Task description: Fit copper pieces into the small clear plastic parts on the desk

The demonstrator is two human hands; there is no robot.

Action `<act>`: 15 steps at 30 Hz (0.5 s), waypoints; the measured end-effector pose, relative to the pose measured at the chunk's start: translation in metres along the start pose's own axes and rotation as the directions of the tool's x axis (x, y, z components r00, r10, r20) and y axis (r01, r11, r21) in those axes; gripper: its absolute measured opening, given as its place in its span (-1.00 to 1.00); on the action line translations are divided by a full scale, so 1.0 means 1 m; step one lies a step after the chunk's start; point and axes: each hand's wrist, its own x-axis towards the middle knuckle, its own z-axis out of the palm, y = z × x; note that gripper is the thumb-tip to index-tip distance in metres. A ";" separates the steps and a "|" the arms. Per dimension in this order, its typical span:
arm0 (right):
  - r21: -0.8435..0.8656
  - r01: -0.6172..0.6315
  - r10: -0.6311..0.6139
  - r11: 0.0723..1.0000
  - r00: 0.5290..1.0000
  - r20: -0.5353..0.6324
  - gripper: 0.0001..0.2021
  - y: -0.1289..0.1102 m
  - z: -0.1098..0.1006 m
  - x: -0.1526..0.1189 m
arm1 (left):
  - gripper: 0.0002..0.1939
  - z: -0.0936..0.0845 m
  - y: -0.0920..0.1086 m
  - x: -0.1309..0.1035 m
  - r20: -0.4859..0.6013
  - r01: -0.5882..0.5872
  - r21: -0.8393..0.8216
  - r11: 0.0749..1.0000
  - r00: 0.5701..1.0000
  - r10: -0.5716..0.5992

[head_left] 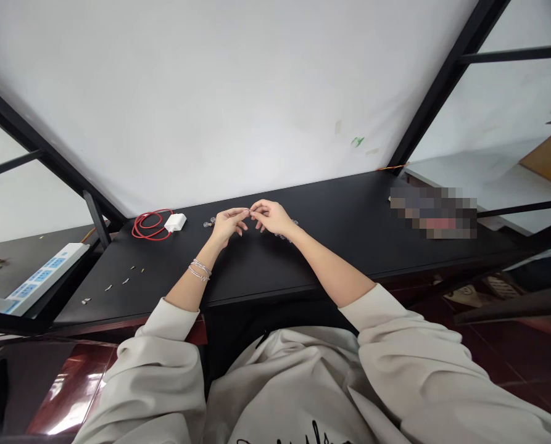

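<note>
Over the middle of the black table point(266, 265), my left hand point(230, 224) and my right hand point(270, 216) meet at the fingertips. Both are closed in a pinch. Whatever lies between the fingertips is too small to make out. Just left of my left hand sit small clear round pieces point(209, 222) on the table. More clear pieces point(295, 222) show partly behind my right hand and wrist, which hide the rest of them.
A white charger point(176, 222) with a coiled red cable point(140, 226) lies to the left. Several tiny pale bits point(126, 281) are scattered at the front left. A white power strip point(48, 277) stands beyond the left frame post. A blurred-out object point(435, 213) is at the right.
</note>
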 end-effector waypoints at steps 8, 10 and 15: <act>-0.121 -0.010 0.010 0.993 1.000 -0.002 -0.97 0.005 -0.001 0.002 | -0.57 0.003 -0.010 0.000 0.046 -0.201 0.235 0.951 0.980 0.196; -0.179 -0.010 0.013 0.984 1.000 0.016 -0.96 0.005 -0.001 0.001 | -0.60 0.002 -0.012 0.001 0.077 -0.196 0.259 0.946 0.980 0.182; -0.358 -0.011 -0.017 0.934 0.997 -0.076 -0.89 -0.005 -0.016 0.002 | -0.69 -0.006 -0.011 0.005 0.083 -0.215 0.385 0.897 0.977 0.199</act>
